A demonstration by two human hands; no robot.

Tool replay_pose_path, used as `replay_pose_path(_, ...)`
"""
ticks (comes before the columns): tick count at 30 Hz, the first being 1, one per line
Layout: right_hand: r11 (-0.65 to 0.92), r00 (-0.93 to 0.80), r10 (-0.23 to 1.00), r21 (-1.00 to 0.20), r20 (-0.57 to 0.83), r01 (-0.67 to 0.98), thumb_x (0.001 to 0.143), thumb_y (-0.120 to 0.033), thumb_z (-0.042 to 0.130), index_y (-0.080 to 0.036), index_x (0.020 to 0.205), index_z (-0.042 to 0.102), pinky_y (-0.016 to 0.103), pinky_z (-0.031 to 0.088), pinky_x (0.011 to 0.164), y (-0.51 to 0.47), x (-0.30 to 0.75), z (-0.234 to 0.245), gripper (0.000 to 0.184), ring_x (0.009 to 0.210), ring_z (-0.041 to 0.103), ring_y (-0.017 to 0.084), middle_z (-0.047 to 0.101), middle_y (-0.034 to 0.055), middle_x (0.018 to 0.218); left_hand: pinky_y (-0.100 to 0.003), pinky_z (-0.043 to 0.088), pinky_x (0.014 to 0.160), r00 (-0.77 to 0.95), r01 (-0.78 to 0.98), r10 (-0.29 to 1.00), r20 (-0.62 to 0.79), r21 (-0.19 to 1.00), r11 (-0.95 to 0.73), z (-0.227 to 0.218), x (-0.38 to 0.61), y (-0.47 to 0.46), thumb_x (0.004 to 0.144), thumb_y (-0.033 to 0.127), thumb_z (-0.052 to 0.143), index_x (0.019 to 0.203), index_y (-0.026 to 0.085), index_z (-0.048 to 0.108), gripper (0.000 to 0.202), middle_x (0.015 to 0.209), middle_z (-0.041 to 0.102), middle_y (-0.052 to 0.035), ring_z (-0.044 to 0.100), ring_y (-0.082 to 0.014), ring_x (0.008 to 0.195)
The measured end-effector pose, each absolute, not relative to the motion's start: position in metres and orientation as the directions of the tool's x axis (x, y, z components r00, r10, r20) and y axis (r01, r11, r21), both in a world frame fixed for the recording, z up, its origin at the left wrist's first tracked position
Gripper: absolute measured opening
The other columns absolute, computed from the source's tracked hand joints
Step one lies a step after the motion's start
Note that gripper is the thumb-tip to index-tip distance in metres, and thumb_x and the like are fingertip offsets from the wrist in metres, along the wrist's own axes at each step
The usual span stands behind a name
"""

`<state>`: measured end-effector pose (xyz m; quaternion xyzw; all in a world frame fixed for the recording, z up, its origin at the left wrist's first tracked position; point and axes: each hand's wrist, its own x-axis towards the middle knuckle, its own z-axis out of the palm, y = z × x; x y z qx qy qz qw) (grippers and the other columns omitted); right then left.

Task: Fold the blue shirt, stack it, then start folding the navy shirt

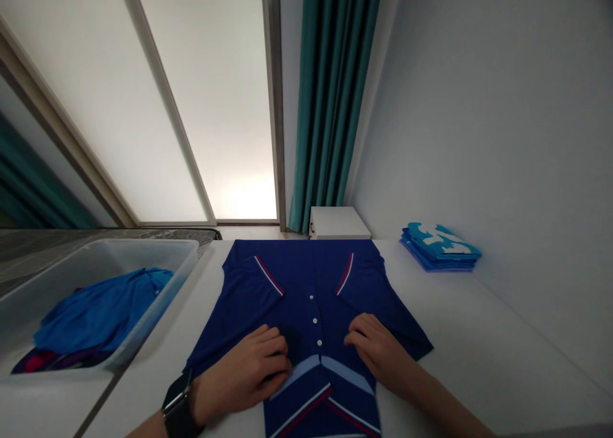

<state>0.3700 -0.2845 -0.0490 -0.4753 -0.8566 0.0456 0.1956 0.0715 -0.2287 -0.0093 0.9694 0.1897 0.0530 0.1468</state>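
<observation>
A navy polo shirt lies front up on the white table, its collar toward me and its hem at the far edge. Both sleeves, trimmed in red and white, are laid inward over the front, on either side of white buttons. My left hand, with a dark watch on the wrist, rests on the shirt left of the collar, fingers curled together against the fabric. On the other side, my right hand has its fingers bent and closed at the cloth; the fingertips are partly hidden.
On the left stands a translucent plastic bin with a crumpled blue garment and darker clothes inside. A stack of folded blue clothes sits at the right by the wall. Beyond the table are a small white cabinet and a teal curtain.
</observation>
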Motion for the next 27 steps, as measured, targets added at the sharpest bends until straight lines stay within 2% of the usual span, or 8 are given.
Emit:
replay_pose_path(3,0.518,-0.474,0.855,-0.317,0.209,0.795,0.074,0.007,0.036,-0.021,0.094,0.062,0.034,0.047,0.08,-0.303,0.376,-0.044,0.043,0.089,0.056,0.02,0.061,0.0067,0.094,-0.032,0.042,0.085,0.918,0.367,0.396,0.023,0.327,-0.871,-0.008,0.059,-0.233,0.087,0.01,0.046,0.099,0.026,0.063,0.026,0.093,0.064,-0.0015,0.057,-0.0176,0.089)
replay_pose_path(6,0.477,-0.474,0.873,-0.411,0.115,0.777,0.067,0.007,0.037,-0.023,0.106,0.06,0.035,0.046,0.09,-0.32,0.381,-0.039,0.054,0.104,0.054,0.021,0.06,0.007,0.108,-0.033,0.042,0.091,0.909,0.381,0.417,0.025,0.359,-0.852,-0.004,0.051,-0.24,0.077,0.008,0.05,0.112,0.028,0.06,0.041,0.105,0.064,-0.0014,0.057,-0.0191,0.095)
replay_pose_path(10,0.436,-0.464,0.883,-0.478,0.066,0.762,0.075,-0.003,0.045,-0.024,0.122,0.056,0.039,0.042,0.099,-0.333,0.382,-0.037,0.053,0.117,0.049,0.024,0.055,0.0097,0.123,-0.035,0.041,0.095,0.894,0.413,0.448,0.013,0.367,-0.834,-0.003,0.05,-0.249,0.074,0.014,0.058,0.121,0.027,0.055,0.049,0.115,0.061,-0.0026,0.056,-0.0215,0.102)
replay_pose_path(15,0.427,-0.459,0.886,-0.503,0.066,0.751,0.083,-0.007,0.046,-0.023,0.109,0.061,0.038,0.043,0.097,-0.328,0.381,-0.036,0.034,0.111,0.053,0.022,0.062,0.0081,0.112,-0.032,0.04,0.092,0.849,0.483,0.528,0.015,0.381,-0.788,-0.02,0.051,-0.253,0.083,0.011,0.053,0.113,0.03,0.059,0.036,0.108,0.064,0.0005,0.057,-0.0181,0.098)
replay_pose_path(18,0.342,-0.358,0.931,-0.53,0.077,0.776,0.09,-0.015,0.043,-0.023,0.101,0.061,0.035,0.045,0.091,-0.316,0.38,-0.036,0.022,0.099,0.059,0.02,0.066,0.0062,0.101,-0.033,0.039,0.095,0.756,0.566,0.649,0.079,0.419,-0.71,-0.034,0.053,-0.247,0.091,0.022,0.05,0.105,0.027,0.061,0.018,0.103,0.066,-0.0005,0.06,-0.0177,0.096)
replay_pose_path(20,0.248,-0.243,0.967,-0.534,0.082,0.808,0.095,-0.025,0.041,-0.021,0.099,0.062,0.033,0.048,0.08,-0.303,0.379,-0.039,0.021,0.087,0.062,0.02,0.067,0.006,0.092,-0.034,0.041,0.092,0.64,0.661,0.759,0.118,0.419,-0.622,-0.04,0.057,-0.238,0.095,0.034,0.047,0.1,0.024,0.061,0.018,0.096,0.068,-0.0022,0.062,-0.0189,0.09)
replay_pose_path(23,0.1,-0.073,0.995,-0.48,0.074,0.872,0.098,-0.033,0.038,-0.019,0.109,0.061,0.029,0.046,0.064,-0.281,0.373,-0.046,0.03,0.07,0.064,0.02,0.067,0.0044,0.078,-0.035,0.044,0.079,0.5,0.78,0.859,0.113,0.373,-0.503,-0.044,0.064,-0.223,0.097,0.043,0.043,0.108,0.02,0.059,0.03,0.08,0.068,-0.002,0.063,-0.0198,0.074)
replay_pose_path(27,0.095,-0.064,0.985,-0.198,0.158,0.976,0.096,-0.025,0.041,-0.017,0.13,0.052,0.029,0.045,0.067,-0.267,0.363,-0.061,0.037,0.074,0.068,0.021,0.072,0.0076,0.085,-0.037,0.041,0.082,0.504,0.817,0.845,0.178,0.218,-0.533,-0.047,0.07,-0.213,0.099,0.038,0.039,0.128,0.018,0.051,0.038,0.089,0.071,-0.0058,0.066,-0.0217,0.083)
